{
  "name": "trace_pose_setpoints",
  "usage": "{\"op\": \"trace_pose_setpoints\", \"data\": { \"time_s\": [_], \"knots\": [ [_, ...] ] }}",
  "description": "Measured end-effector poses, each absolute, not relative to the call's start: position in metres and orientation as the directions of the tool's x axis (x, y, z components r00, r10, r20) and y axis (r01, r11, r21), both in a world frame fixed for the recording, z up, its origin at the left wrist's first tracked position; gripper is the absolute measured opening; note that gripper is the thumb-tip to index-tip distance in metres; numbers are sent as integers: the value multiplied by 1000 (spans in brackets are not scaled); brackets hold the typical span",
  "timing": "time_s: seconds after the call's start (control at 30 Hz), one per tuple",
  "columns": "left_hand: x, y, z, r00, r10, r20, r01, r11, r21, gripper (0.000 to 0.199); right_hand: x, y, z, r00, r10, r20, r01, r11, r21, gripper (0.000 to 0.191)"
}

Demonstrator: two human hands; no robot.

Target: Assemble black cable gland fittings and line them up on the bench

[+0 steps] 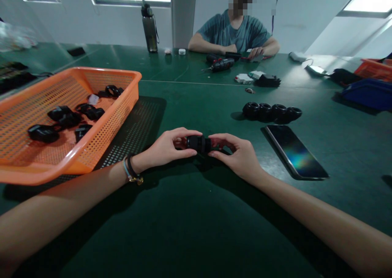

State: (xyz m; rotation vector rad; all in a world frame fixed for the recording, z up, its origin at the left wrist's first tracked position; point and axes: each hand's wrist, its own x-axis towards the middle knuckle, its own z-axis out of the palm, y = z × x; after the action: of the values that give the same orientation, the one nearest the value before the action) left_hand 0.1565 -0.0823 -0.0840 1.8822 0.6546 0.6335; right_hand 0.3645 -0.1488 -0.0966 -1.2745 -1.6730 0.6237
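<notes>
Over the green table (196,229), just above its surface, a small black plastic cylindrical fitting (199,143) lies sideways between my hands. It has a ribbed collar and a narrower right end. My left hand (167,147), with a bracelet and a dark band at the wrist, pinches the wider left end between thumb and fingers. The right end is gripped by the thumb and fingertips of my right hand (240,153). Both hands touch the fitting, and their fingers hide part of its ends.
An orange basket (119,118) with several black parts stands at left. To the right are a row of black ring-shaped parts (272,112) and a phone (296,151). Farther back lie a power drill (223,64) and a bottle (150,31); a person (234,33) sits opposite.
</notes>
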Motion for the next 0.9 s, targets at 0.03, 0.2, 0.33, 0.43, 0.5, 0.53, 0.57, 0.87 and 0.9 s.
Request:
{"op": "trace_pose_setpoints", "data": {
  "time_s": [0.03, 0.2, 0.33, 0.43, 0.5, 0.53, 0.57, 0.87, 0.9],
  "knots": [
    [156, -82, -84, 717, 684, 136, 158, -350, 923, 42, 365, -149, -97, -51, 932, 358, 469, 339, -816, 28],
    [157, -83, -82, 716, 683, 142, 159, -358, 920, 41, 365, -149, -97, -54, 932, 359, 470, 341, -814, 27],
    [157, -83, -82, 709, 692, 136, 176, -360, 916, 41, 365, -149, -97, -56, 930, 363, 477, 345, -808, 26],
    [156, -83, -82, 709, 693, 133, 186, -366, 912, 42, 365, -149, -96, -64, 931, 358, 475, 344, -810, 26],
    [156, -83, -83, 709, 691, 137, 186, -372, 909, 42, 365, -149, -96, -63, 932, 356, 473, 342, -812, 26],
    [156, -83, -83, 710, 691, 139, 187, -374, 908, 42, 365, -149, -96, -62, 933, 355, 471, 341, -813, 26],
    [156, -83, -83, 710, 690, 140, 187, -377, 907, 42, 365, -149, -96, -61, 933, 356, 470, 341, -814, 26],
    [156, -83, -81, 705, 695, 140, 198, -383, 902, 42, 365, -149, -96, -67, 934, 351, 486, 337, -806, 27],
    [156, -83, -81, 704, 696, 140, 200, -383, 902, 42, 366, -149, -96, -67, 935, 350, 490, 336, -804, 27]
  ]
}}
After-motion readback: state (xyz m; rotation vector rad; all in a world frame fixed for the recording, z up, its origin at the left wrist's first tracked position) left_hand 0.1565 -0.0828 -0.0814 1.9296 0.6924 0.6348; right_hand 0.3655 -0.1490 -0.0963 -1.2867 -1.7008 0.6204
